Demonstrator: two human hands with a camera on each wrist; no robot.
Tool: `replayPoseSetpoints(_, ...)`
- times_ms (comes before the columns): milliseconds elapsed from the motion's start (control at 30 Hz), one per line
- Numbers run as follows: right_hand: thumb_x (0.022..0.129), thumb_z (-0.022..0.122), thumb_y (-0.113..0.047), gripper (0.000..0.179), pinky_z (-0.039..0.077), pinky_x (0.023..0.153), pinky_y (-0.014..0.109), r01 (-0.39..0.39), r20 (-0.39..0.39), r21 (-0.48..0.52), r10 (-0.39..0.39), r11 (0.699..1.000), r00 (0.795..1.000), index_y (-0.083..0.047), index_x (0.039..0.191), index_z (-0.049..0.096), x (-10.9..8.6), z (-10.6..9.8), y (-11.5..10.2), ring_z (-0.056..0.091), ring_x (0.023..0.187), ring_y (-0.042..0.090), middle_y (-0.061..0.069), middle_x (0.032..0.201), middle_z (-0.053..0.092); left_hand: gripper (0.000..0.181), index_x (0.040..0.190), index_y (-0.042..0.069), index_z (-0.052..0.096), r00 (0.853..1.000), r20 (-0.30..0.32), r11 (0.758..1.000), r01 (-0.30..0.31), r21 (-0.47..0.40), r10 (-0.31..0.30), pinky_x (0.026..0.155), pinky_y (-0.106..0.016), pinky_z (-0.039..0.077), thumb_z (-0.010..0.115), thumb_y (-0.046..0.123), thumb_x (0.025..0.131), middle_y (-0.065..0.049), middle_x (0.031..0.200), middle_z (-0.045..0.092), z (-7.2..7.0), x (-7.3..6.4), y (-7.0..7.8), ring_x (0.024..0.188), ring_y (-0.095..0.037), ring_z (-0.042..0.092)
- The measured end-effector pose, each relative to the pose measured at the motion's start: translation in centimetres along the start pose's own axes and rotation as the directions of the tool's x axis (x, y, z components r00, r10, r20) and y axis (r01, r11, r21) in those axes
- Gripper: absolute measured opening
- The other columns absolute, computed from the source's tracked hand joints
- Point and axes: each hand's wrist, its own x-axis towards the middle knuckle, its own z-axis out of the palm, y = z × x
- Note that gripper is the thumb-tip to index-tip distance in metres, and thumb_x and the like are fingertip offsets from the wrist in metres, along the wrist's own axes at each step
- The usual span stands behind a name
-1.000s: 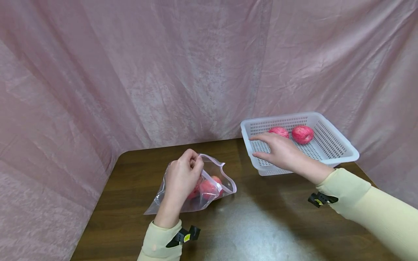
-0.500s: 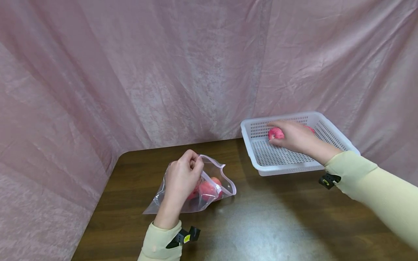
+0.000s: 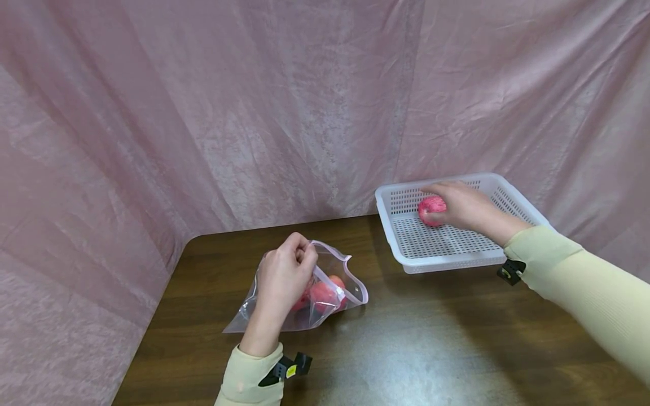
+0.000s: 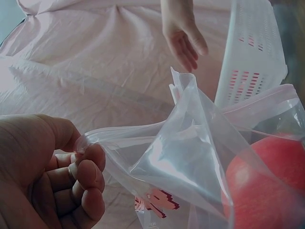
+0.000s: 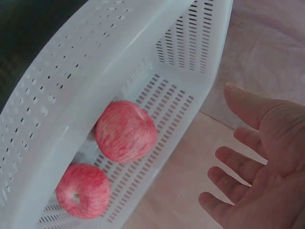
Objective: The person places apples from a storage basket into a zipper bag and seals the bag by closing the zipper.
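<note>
My left hand (image 3: 283, 273) pinches the upper rim of a clear zip bag (image 3: 304, 322) between thumb and fingers. The bag's mouth gapes toward the right, and red apples (image 3: 325, 295) lie inside, partly behind the hand. In the left wrist view, one apple (image 4: 267, 186) shows through the plastic. My right hand (image 3: 469, 210) hovers over a white plastic basket (image 3: 398, 243) with its fingers spread and thumb apart. Two striped red apples (image 5: 126, 131) lie in the basket in the right wrist view, apart from the hand. From the head, one basket apple (image 3: 427, 205) shows; the other is hidden.
The basket stands on a dark brown wooden table (image 3: 406, 338), at the back right near a pink curtain (image 3: 304, 113). Its perforated walls rise around the apples. The zip bag lies left of the basket on the same table.
My right hand has moved right and slightly up over the basket, covering the right-hand apple. The visible basket apple now sits slightly differently. My left hand and the bag have stayed nearly still.
</note>
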Motion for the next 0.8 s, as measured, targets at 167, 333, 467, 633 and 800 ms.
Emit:
replayPoseSetpoints(167, 0.093, 0.089, -0.036, 0.08, 0.035, 0.117, 0.074, -0.034, 0.041, -0.007, 0.034, 0.999, 0.999, -0.003, 0.158, 0.056, 0.3, -0.2, 0.0, 0.042, 0.149, 0.057, 0.032, 0.159, 0.052, 0.012, 0.091, 0.018, 0.068, 1.0, 0.001, 1.0, 0.001, -0.006, -0.001, 0.053, -0.038, 0.039, 0.066, 0.019, 0.103, 0.008, 0.062, 0.052, 0.0, 0.0, 0.1, 0.055, -0.015, 0.049)
replayPoseSetpoints(333, 0.092, 0.089, -0.034, 0.082, 0.033, 0.117, 0.077, -0.074, 0.092, -0.021, 0.076, 0.997, 0.993, -0.004, 0.16, 0.054, 0.6, -0.1, 0.4, 0.037, 0.151, 0.058, 0.033, 0.163, 0.047, 0.012, 0.091, 0.018, 0.068, 1.0, -0.001, 1.0, 0.0, -0.008, 0.0, 0.054, -0.038, 0.039, 0.066, 0.018, 0.103, 0.008, 0.062, 0.052, 0.1, 0.1, 0.1, 0.055, -0.015, 0.049)
replayPoseSetpoints(467, 0.092, 0.09, -0.032, 0.082, 0.031, 0.118, 0.077, -0.086, 0.113, -0.031, 0.088, 0.996, 0.99, -0.003, 0.16, 0.054, 0.9, 0.1, 0.7, 0.036, 0.152, 0.059, 0.033, 0.163, 0.046, 0.012, 0.091, 0.018, 0.068, 1.0, -0.001, 1.0, 0.003, -0.007, -0.003, 0.055, -0.039, 0.04, 0.066, 0.018, 0.102, 0.008, 0.062, 0.052, 0.2, 0.1, 0.2, 0.056, -0.016, 0.049)
replayPoseSetpoints(633, 0.091, 0.091, -0.029, 0.082, 0.03, 0.119, 0.077, -0.091, 0.138, -0.025, 0.094, 0.996, 0.986, 0.0, 0.159, 0.054, 1.4, 0.1, 1.1, 0.035, 0.151, 0.06, 0.034, 0.162, 0.047, 0.012, 0.091, 0.017, 0.068, 1.0, -0.001, 1.0, 0.004, -0.008, -0.004, 0.055, -0.039, 0.04, 0.066, 0.018, 0.102, 0.008, 0.063, 0.053, 0.2, 0.0, 0.2, 0.056, -0.015, 0.05)
replayPoseSetpoints(800, 0.09, 0.092, -0.028, 0.084, 0.029, 0.119, 0.076, -0.097, 0.163, -0.032, 0.101, 0.995, 0.982, 0.001, 0.159, 0.053, 2.0, 0.3, 1.9, 0.036, 0.151, 0.06, 0.034, 0.162, 0.046, 0.012, 0.09, 0.018, 0.068, 1.0, -0.005, 1.0, 0.004, -0.004, -0.004, 0.055, -0.039, 0.04, 0.066, 0.018, 0.103, 0.008, 0.063, 0.052, 0.1, 0.0, 0.2, 0.057, -0.016, 0.05)
